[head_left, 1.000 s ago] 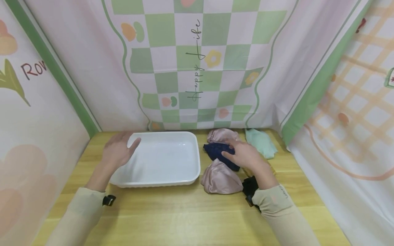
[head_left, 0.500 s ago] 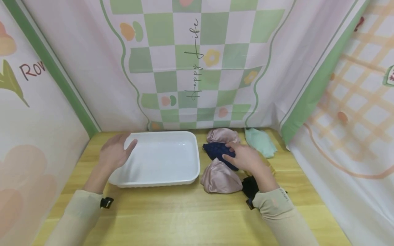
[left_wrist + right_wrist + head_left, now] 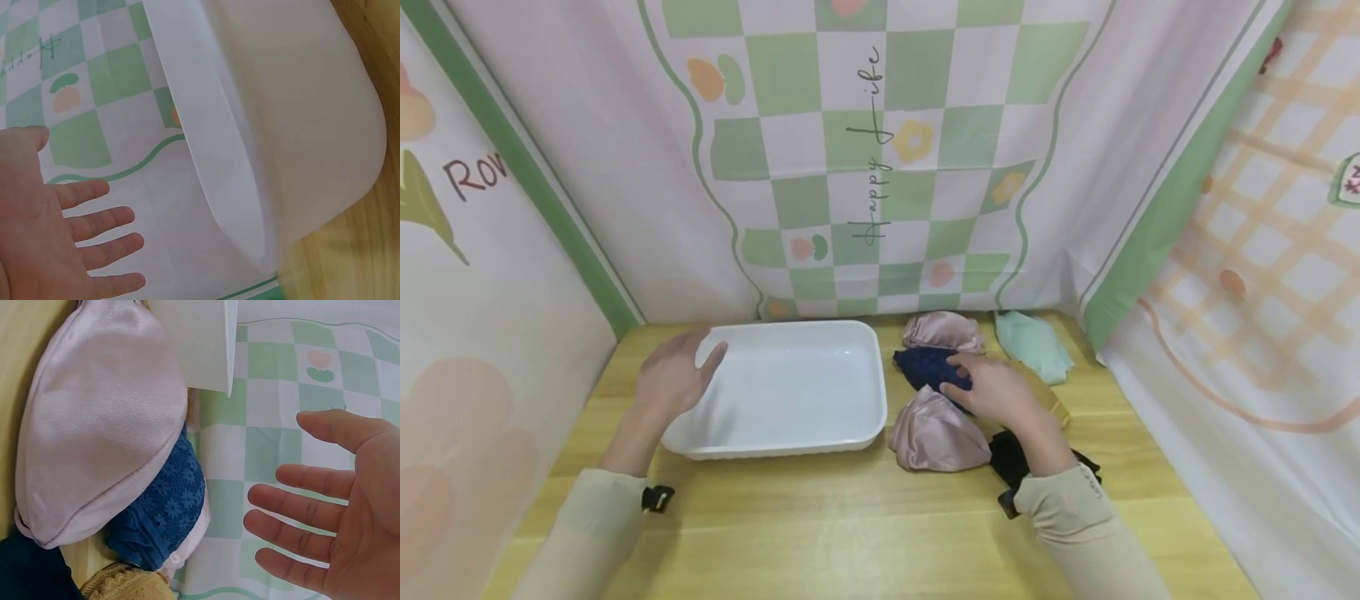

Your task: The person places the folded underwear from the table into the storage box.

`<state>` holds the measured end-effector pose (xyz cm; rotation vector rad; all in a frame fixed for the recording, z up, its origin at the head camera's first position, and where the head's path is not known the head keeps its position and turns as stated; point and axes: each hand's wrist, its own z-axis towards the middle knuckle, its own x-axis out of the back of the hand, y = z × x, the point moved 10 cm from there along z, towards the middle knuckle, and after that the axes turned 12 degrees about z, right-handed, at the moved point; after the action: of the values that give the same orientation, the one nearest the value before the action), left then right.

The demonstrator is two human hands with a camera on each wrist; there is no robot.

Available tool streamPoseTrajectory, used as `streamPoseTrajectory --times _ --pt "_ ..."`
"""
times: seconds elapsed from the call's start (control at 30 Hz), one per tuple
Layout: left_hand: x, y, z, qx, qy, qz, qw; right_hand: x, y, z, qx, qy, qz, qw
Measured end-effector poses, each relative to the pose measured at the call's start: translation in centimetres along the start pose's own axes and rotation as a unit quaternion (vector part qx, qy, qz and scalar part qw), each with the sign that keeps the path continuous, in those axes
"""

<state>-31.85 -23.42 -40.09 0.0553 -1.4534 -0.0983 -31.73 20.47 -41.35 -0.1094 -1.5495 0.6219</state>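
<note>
My left hand, fingers extended, hovers over the left edge of a white rectangular tray. In the left wrist view that hand is spread, palm in view, with nothing in it. My right hand hovers over a folded navy lace bra, partly covering it in the head view. Its fingers are apart and hold nothing in the right wrist view. In front of the navy one sits a pink satin bra with rounded cups; a second pink satin one lies behind.
A mustard lace piece lies partly behind my right hand, with mint-green fabric beyond it. Black fabric shows under my right wrist. The wooden table ends at a printed curtain; curtains also flank both sides.
Both hands have shifted slightly left and stay over the same things. More of the mustard piece shows past my right hand. The tray and garments stay in place.
</note>
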Motion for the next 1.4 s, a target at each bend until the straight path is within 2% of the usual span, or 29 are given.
streamPoseTrajectory --times 0.43,0.83,1.4 --pt "-0.4 -1.1 -0.2 0.006 0.007 -0.001 1.0 -0.6 0.2 -0.4 -0.009 -0.004 0.01 0.9999" --pt "-1.0 -2.1 -0.3 0.02 0.001 0.001 0.9998 -0.9 0.8 -0.9 -0.019 -0.004 0.022 0.9996" --pt "-2.5 -3.2 -0.2 0.026 -0.027 -0.001 0.9993 -1.7 1.7 -1.5 -0.033 -0.014 0.02 0.9991"
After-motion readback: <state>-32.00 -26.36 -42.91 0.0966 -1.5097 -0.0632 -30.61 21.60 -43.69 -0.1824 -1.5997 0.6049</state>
